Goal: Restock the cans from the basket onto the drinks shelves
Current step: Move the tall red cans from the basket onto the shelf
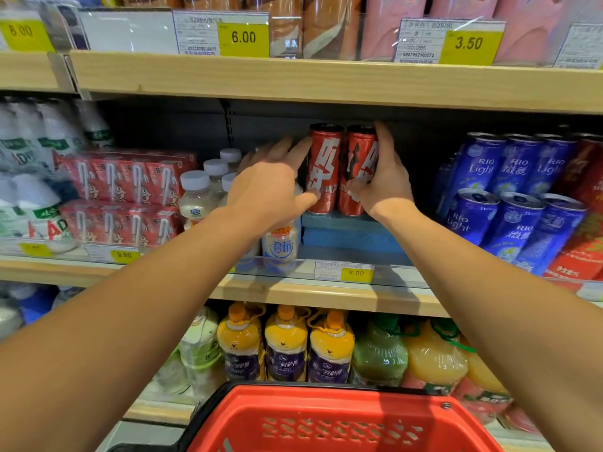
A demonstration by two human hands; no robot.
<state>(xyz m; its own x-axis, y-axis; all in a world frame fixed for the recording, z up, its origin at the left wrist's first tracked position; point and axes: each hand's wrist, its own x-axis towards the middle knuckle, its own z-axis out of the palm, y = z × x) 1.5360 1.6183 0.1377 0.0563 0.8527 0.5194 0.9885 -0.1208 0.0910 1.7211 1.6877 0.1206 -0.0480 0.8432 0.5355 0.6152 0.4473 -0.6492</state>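
Shelving: three wooden shelf boards cross the view; the middle drinks shelf (326, 293) runs from 9 to 3 o'clock, with the upper shelf edge (326, 79) low over the can tops.
Open room: a dark empty bay sits at 12 o'clock behind and around the cans, bounded at 9 o'clock by white-capped bottles (195, 194) and at 3 o'clock by stacked blue cans (509, 197).
Basket: the red basket (326, 422) lies at 6 o'clock, rim just below the bottom shelf's juice bottles (287, 344); its contents are out of view.
Riser: a blue block (346, 230) on the middle shelf carries the cans, its front edge set back from the shelf lip and price tag (344, 272).
Left can: a red can (324, 168) stands upright on the block, touching its neighbour.
Right can: a second red can (359, 171) stands upright just at 3 o'clock of the first.
Left hand: the left hand (270, 187) is at 9 o'clock of the pair, fingers spread loose, thumb and fingertips touching the left can's side, not wrapped round it.
Right hand: the right hand (385, 181) cups the right can from 3 o'clock, index finger up along its side, thumb across the lower front.
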